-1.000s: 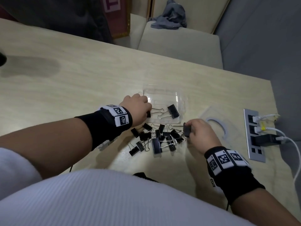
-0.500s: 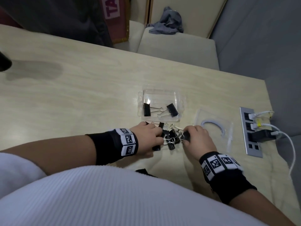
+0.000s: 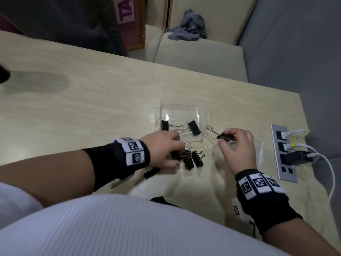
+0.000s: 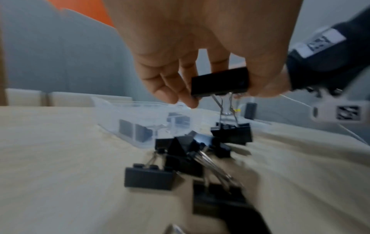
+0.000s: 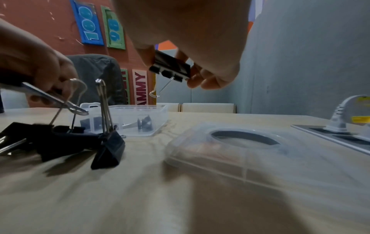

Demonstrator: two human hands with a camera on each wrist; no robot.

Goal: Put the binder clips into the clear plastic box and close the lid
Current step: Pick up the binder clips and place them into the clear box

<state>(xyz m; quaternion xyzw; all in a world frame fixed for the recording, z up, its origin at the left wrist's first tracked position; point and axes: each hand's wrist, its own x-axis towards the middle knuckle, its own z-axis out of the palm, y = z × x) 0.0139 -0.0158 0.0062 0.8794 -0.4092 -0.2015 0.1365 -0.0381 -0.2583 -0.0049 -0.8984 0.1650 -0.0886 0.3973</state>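
Beside the open box, both hands lift clips from the pile.

Over the table point(image 3: 92, 100), the right hand point(image 3: 238, 148) pinches one binder clip point(image 3: 224, 136) by its black body, wire handles pointing at the clear plastic box point(image 3: 181, 111), which holds two clips already. The left hand point(image 3: 162, 150) pinches another clip point(image 4: 220, 82) at the pile point(image 3: 191, 158), and in the left wrist view a second clip seems to dangle hooked on its handles. Best to shake that free low over the table, carry each clip fully over the rim before letting go, then fetch the lid point(image 5: 230, 150) lying just right of the box.
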